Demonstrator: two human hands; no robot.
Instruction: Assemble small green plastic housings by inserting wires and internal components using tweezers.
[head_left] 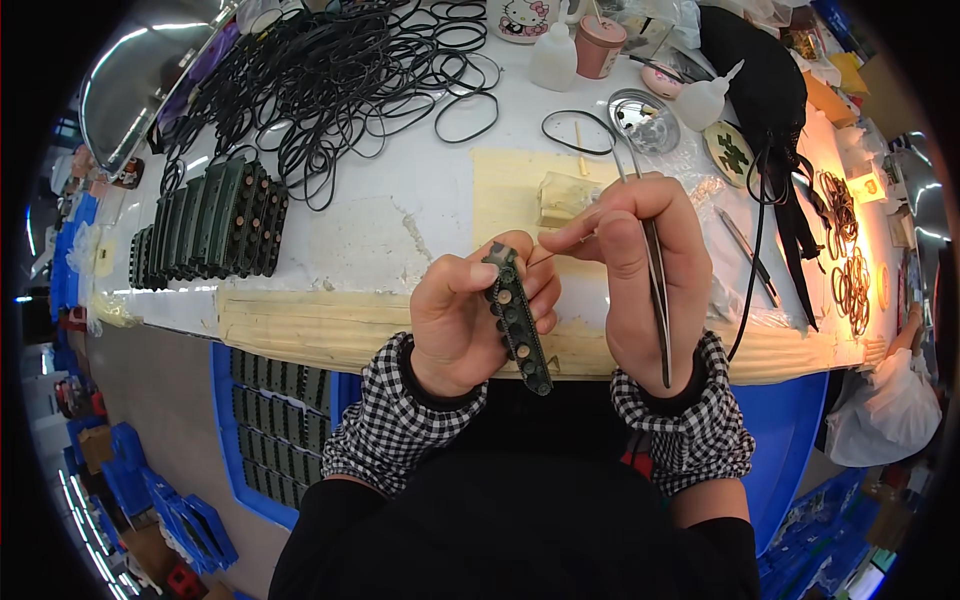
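My left hand (450, 320) grips a dark green toy tank wheel-and-track piece (520, 335), a long narrow strip with small round wheels along it. It hangs slantwise over the table's near edge, its upper end between thumb and fingers. Close beside that end is my right hand (665, 235), thumb and forefinger brought together. Something thin and fine seems to run from its fingertips to the piece, too small to make out. Metal tweezers (660, 320) lie through the right hand, tips pointing away from me.
Similar green pieces (215, 225) stand in a row at left. Black rubber loops (300, 100) are heaped behind them. Squeeze bottles (553, 58), a metal dish (643, 120) and a pen-like tool (748, 255) lie rightward. A blue crate (226, 430) of green pieces sits below.
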